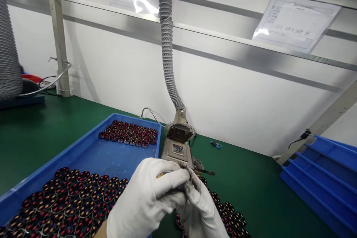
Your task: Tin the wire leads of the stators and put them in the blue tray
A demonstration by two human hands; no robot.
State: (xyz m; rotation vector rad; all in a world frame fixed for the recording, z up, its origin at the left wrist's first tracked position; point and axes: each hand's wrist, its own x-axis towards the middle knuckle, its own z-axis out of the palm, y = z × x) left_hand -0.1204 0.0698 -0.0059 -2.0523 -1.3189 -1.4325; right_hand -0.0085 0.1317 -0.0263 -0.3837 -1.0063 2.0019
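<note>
My left hand (150,197), in a white glove, is closed around a small object mostly hidden by its fingers; only a yellowish bit shows between them. Against it, my right hand (202,208), gloved too, has its fingers pinched together at the same spot, and the fingertips look grey with dirt. What the right fingers grip is hidden. Both hands are just in front of a metal box-shaped device (177,150) under a round extraction hood (180,130). A dark flat handle (206,171) sticks out at the device's right side.
A blue tray (107,156) on the left holds many small round parts (86,208) with red and gold segments. More round parts (230,217) lie right of my hands. Stacked blue trays (323,182) stand far right. A grey hose (167,37) hangs above; small cutters (216,144) lie behind.
</note>
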